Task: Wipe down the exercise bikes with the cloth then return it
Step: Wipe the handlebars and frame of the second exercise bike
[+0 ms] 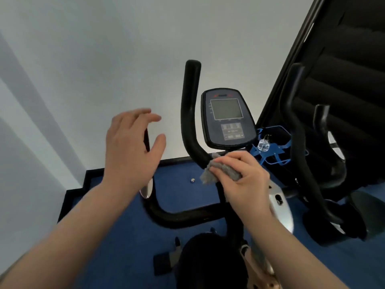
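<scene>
White wall (83,59) fills the left and back, meeting blue carpet (125,236) at a black skirting. Left hand (131,147) hovers with its grip wide and empty. Right hand (245,180) clamps the grey cloth (210,176) around the black handlebar (190,122) under the bike's console (227,117). Dark window blinds (343,80) fill the far right.

You're in a small gym room: an exercise bike (208,205) with its console (228,118) just above your fingers (231,161), blue carpet (125,236) beneath them
</scene>
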The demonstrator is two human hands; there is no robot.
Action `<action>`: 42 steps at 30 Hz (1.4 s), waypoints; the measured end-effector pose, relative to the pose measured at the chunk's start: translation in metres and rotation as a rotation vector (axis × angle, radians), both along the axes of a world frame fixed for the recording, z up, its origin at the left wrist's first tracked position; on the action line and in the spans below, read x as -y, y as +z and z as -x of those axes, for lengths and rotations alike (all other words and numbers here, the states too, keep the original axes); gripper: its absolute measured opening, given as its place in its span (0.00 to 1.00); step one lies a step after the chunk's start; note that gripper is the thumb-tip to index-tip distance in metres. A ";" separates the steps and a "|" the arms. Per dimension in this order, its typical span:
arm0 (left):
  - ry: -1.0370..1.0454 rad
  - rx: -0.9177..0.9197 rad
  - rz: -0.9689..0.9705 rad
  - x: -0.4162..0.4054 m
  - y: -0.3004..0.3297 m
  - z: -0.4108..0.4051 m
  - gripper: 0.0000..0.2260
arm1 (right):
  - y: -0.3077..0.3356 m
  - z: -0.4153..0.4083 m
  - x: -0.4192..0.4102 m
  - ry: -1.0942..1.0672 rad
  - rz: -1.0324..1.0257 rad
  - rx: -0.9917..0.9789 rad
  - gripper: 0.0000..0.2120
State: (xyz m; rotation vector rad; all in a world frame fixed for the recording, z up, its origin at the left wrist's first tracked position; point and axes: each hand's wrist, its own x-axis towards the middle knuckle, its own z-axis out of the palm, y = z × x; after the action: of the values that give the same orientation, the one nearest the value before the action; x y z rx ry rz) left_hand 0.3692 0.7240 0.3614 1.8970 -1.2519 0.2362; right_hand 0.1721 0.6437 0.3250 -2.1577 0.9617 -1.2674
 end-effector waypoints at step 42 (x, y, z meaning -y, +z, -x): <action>0.094 -0.286 -0.026 0.041 0.001 -0.028 0.12 | 0.061 -0.102 0.063 0.011 0.018 0.012 0.04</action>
State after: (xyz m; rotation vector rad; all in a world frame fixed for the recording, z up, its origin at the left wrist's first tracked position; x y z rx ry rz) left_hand 0.3969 0.6828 0.3626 1.9344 -0.9802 -0.0037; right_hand 0.2740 0.5811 0.3863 -2.1631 0.9357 -1.2874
